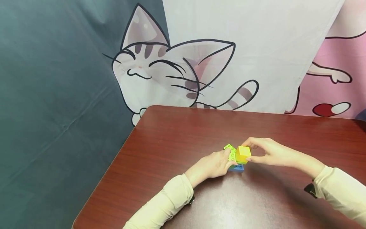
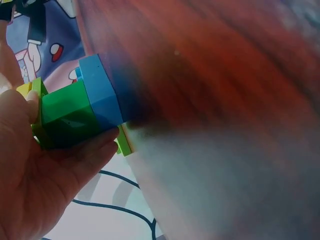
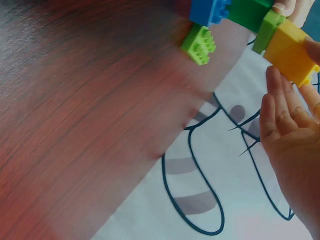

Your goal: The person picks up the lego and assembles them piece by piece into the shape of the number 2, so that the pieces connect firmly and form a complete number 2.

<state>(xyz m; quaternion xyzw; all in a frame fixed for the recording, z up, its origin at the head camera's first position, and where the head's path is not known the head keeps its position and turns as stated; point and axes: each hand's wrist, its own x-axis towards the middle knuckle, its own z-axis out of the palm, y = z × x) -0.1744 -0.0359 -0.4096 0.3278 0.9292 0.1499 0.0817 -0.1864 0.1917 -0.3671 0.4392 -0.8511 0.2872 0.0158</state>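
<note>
A yellow plastic toy block (image 1: 243, 153) is pinched between the thumb and fingers of the right hand (image 1: 271, 153), at the top of a small brick stack. Beneath it are seen a thin light-green studded brick (image 3: 268, 31), a dark-green brick (image 2: 70, 112) and, lowest, a blue brick (image 1: 239, 167). The stack is gripped by the left hand (image 1: 216, 163), whose thumb and fingers are curled round the dark-green brick. Just beside the blue brick, another light-green studded brick (image 3: 198, 45) is seen. Everything is placed well in from the left edge of the reddish-brown wooden desk (image 1: 171, 133), short of its far edge.
</note>
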